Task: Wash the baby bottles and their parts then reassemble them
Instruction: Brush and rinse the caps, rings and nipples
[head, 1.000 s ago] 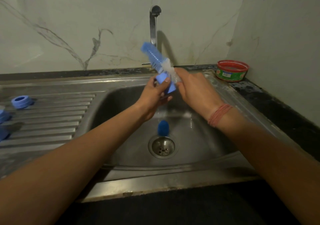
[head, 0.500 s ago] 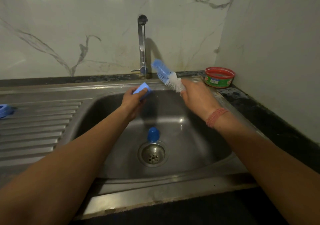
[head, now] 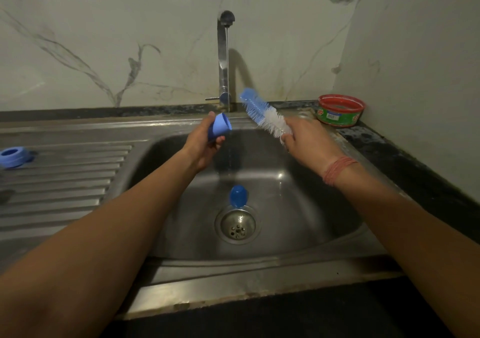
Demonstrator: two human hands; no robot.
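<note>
**Rinsing a blue cap at the steel sink**

Marble walls are framing a steel sink (head: 324,220); its tap (head: 224,59) is running. The left hand (head: 205,143) is gripping a blue bottle cap (head: 219,129) beside the stream. The right hand (head: 306,140) is clutching a bottle brush (head: 262,114). Another blue piece (head: 238,195) is lying at the drain's 12 o'clock, a ring (head: 13,157) on the drainboard at 9, a red tub (head: 340,109) at 2.

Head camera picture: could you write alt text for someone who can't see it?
A person's left hand holds a small blue bottle cap at a thin stream from the tap, while the right hand grips a blue and white bottle brush. Below, a blue part lies by the steel sink's drain.
</note>
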